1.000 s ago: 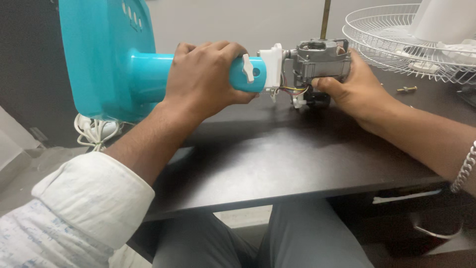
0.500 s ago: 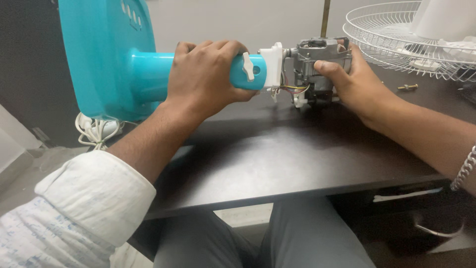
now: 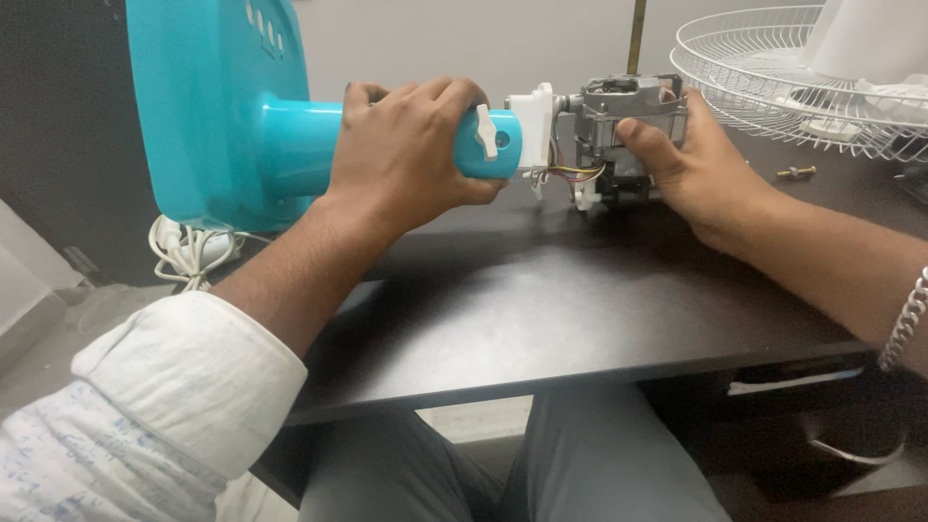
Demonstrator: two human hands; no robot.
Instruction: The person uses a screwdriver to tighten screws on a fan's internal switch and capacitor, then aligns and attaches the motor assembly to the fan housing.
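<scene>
Grey metal fan motor (image 3: 628, 121) now sits gripped higher by the right hand (image 3: 691, 159) (thumb moved up); left hand (image 3: 406, 155) stays clamped round the turquoise plastic stand neck (image 3: 290, 135) above the dark counter (image 3: 541, 309).

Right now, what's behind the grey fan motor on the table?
Behind the motor stand a thin brass-coloured rod and a plain wall; the white wire fan guard lies to its right. The right hand covers the motor's far side, so anything there is hidden.
</scene>
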